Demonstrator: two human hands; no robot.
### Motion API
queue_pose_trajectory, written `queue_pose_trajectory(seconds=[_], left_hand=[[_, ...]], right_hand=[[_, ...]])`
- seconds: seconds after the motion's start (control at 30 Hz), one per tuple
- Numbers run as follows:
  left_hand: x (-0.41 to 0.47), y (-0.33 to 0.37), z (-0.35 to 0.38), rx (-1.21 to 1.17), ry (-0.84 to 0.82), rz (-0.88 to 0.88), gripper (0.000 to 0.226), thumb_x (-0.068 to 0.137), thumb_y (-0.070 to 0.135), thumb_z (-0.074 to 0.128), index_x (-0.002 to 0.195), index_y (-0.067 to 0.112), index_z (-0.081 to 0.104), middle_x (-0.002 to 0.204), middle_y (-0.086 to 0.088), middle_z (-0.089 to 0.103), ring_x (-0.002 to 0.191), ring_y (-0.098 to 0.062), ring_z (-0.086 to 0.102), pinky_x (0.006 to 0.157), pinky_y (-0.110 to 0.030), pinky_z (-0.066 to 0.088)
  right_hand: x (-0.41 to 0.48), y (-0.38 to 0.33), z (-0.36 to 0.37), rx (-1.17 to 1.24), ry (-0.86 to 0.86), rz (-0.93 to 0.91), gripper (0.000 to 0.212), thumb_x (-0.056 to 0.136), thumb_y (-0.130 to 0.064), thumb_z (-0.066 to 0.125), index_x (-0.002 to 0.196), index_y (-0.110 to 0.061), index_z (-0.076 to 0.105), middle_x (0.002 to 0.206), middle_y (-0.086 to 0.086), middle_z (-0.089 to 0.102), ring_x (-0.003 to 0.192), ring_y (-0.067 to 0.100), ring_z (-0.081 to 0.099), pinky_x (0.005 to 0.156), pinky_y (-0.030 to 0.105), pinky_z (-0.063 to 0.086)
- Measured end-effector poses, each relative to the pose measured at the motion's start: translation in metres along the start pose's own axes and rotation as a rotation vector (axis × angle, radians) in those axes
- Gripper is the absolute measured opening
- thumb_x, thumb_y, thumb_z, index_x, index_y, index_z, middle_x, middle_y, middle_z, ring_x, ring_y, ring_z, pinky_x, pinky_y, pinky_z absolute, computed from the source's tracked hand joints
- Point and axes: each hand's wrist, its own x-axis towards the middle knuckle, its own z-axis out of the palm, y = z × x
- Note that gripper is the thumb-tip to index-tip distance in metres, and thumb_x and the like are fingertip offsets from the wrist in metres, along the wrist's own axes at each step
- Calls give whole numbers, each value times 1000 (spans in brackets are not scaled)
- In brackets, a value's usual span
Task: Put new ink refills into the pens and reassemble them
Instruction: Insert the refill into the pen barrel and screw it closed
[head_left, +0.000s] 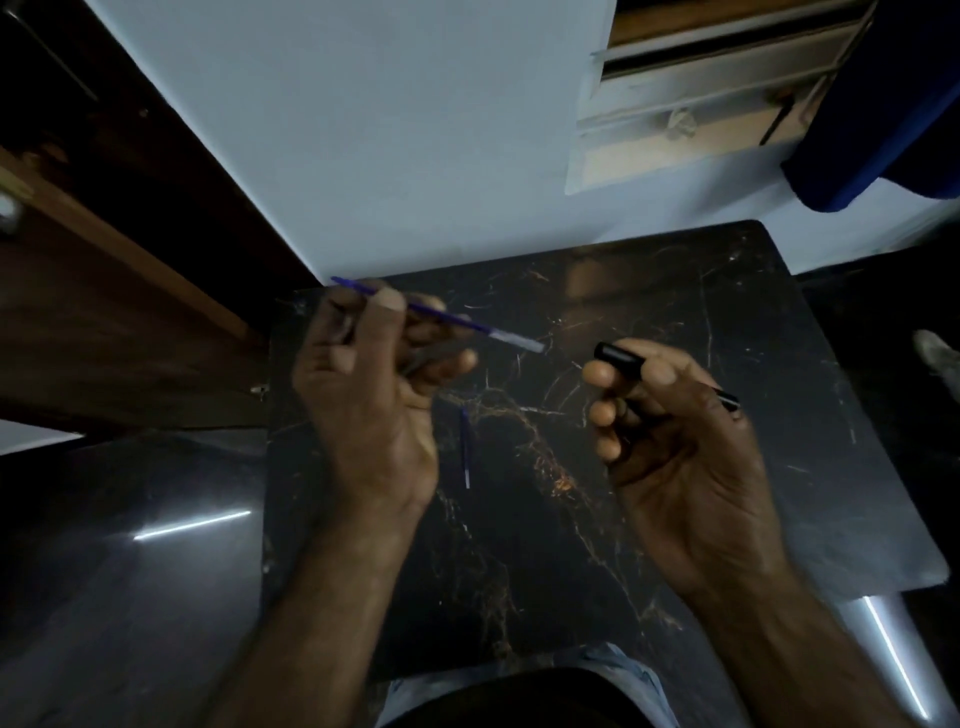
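We are at the insertion step, we think. Our left hand (374, 374) is pinching the blue refill (457, 321) above the table (727, 291). Its long axis is slanting far-left to near-right, w/ the pale end pointing at the black barrel (618, 356). Our right hand (670, 441) is gripping that barrel. Next we are needing to line up both axes, then slide the refill in.

A gap runs from 6 to 12 o'clock between the left hand (374, 384) and right hand (670, 431), over the table (675, 291); a loose refill (466, 447) lies in it. The held refill (467, 322) and pen barrel (615, 355) narrow it at 12 o'clock. A wall (415, 156) blocks beyond the far edge.
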Motion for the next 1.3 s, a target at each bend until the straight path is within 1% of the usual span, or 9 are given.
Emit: queue_pose_trajectory(seconds=[0.37, 0.63, 0.77, 0.93, 1.07, 1.13, 1.2, 1.27, 1.3], left_hand=[[-12, -1, 35, 16, 55, 8, 7, 98, 14, 63, 93, 18, 65, 78, -1, 77, 66, -14, 77, 55, -23, 60], [-20, -6, 35, 84, -13, 44, 3, 96, 19, 68, 97, 18, 65, 80, 0, 77, 68, -15, 78, 54, -24, 60], [-31, -10, 35, 344, -238, 193, 3, 97, 14, 66, 98, 12, 65, 90, -1, 76, 82, -18, 75, 69, -29, 60], [-26, -3, 24, 528, -438, 181, 4, 101, 3, 66, 102, 4, 70, 98, 2, 76, 92, -11, 75, 73, -18, 59], [-16, 4, 12, 604, -503, 54, 5, 101, 10, 71, 101, 6, 74, 92, -3, 77, 86, -19, 78, 65, -31, 63], [-14, 8, 3, 602, -575, 18, 7, 99, 24, 75, 103, 18, 77, 94, -2, 80, 87, -20, 79, 69, -36, 64], [-12, 12, -13, 530, -601, -84, 27, 99, 44, 71, 112, 22, 78, 104, -7, 81, 94, -28, 79, 72, -41, 65], [-6, 7, -39, 455, -483, -182, 45, 101, 54, 61, 118, 16, 76, 108, -15, 81, 95, -37, 78, 69, -45, 65], [-4, 0, -54, 484, -380, -203, 43, 101, 54, 61, 115, 17, 77, 103, -13, 81, 91, -35, 79, 66, -42, 65]], right_hand=[[2, -15, 12, 1, -61, -64, 23, 91, -14, 61, 108, 0, 67, 95, 17, 76, 73, 22, 72, 58, 27, 57], [4, -12, 4, -59, -80, -101, 18, 97, -6, 59, 111, 2, 67, 98, 21, 76, 76, 25, 72, 59, 30, 57], [6, -6, 6, -83, -86, -104, 16, 96, -5, 65, 110, 0, 73, 89, 16, 75, 73, 23, 71, 58, 31, 57], [10, -3, 3, -53, -51, -58, 23, 93, -9, 64, 111, 4, 71, 88, 14, 76, 71, 20, 70, 57, 28, 56], [14, 4, 5, -46, -34, -4, 23, 90, -11, 67, 105, 5, 71, 84, 15, 74, 68, 21, 69, 55, 28, 56], [16, 8, 11, -3, -39, 19, 17, 90, -12, 67, 99, 1, 74, 81, 13, 74, 66, 19, 68, 54, 27, 54], [17, 11, 15, 57, -49, 48, 14, 91, -11, 65, 95, -3, 76, 81, 12, 75, 64, 17, 68, 53, 25, 54], [17, 12, 17, 106, -67, 85, 17, 95, -11, 61, 94, -6, 77, 83, 12, 76, 64, 16, 68, 53, 24, 54], [16, 11, 16, 121, -76, 99, 19, 96, -11, 59, 93, -7, 78, 84, 12, 76, 64, 16, 68, 53, 24, 54]])
